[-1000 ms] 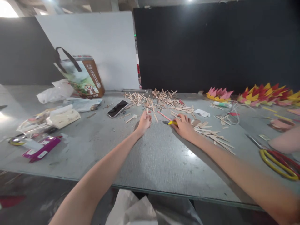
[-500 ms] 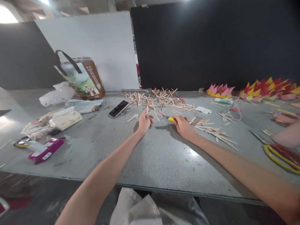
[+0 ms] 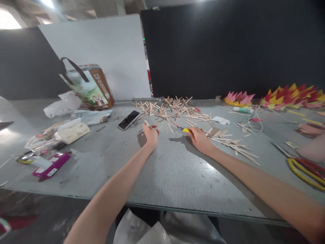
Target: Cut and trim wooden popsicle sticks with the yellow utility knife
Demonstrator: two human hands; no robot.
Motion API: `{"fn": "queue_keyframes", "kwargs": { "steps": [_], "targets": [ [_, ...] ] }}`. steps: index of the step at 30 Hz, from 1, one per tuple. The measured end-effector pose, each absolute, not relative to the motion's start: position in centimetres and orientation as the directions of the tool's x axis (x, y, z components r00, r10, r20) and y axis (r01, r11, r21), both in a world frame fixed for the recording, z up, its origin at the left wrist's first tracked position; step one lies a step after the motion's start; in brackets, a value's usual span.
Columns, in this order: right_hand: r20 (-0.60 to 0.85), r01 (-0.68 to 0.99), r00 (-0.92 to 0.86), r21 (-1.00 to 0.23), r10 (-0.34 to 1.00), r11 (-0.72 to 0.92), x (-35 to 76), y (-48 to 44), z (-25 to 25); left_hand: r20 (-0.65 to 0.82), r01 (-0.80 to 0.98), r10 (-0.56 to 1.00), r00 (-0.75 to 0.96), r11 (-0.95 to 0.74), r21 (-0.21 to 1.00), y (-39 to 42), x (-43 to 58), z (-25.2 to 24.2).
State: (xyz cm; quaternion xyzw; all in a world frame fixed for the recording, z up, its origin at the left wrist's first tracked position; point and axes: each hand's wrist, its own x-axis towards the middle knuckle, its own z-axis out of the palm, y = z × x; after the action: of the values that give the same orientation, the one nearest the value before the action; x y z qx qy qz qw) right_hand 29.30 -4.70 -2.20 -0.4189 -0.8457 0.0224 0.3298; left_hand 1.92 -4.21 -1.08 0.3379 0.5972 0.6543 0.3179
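Sticks (image 3: 162, 112) lie as a loose heap on the grey table (image 3: 162, 176), upper middle of the frame, with a fan (image 3: 235, 145) of more at right of centre. One stick (image 3: 146, 123) shows at the tips of the left hand (image 3: 152, 136), near the centre; thumb and finger appear to pinch it, the remaining fingers loosely spread. The right hand (image 3: 200, 138), right of centre, is curled round a yellow tool (image 3: 186, 130) whose dark fore part points toward the upper left. A phone (image 3: 129, 120) rests just beside the left hand, on its upper left. Thin, flat and woody by their look, the sticks should prove light and stiff, dry rather than slippery, yet apt to snap if bent — best taken by the flat faces near mid-length. The tool seems light and rigid — its yellow part is the place to grip.
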Motion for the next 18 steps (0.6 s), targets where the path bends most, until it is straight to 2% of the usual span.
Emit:
{"fn": "queue_keyframes", "kwargs": {
  "steps": [4, 7, 12, 18],
  "targets": [
    [0.533, 0.692, -0.431, -0.323, 0.728, 0.646, 29.3, -4.7, -2.2, 0.039, -0.022, 0.791, -0.611, -0.066, 0.998, -3.8, 1.5, -1.3],
    [0.527, 0.684, -0.443, -0.325, 0.725, 0.653, 29.3, -4.7, -2.2, 0.071, 0.005, 0.816, -0.574, -0.083, 0.997, -3.6, 1.6, -1.7],
    [0.527, 0.666, -0.462, -0.324, 0.713, 0.672, 29.2, -4.7, -2.2, 0.181, 0.087, 0.903, -0.39, -0.159, 0.983, -4.0, 2.1, -1.4],
    [0.557, 0.648, -0.463, -0.318, 0.69, 0.692, 29.2, -4.8, -2.0, 0.301, 0.116, 0.938, -0.175, -0.283, 0.952, -4.6, 2.9, -0.6]
  ]
}}
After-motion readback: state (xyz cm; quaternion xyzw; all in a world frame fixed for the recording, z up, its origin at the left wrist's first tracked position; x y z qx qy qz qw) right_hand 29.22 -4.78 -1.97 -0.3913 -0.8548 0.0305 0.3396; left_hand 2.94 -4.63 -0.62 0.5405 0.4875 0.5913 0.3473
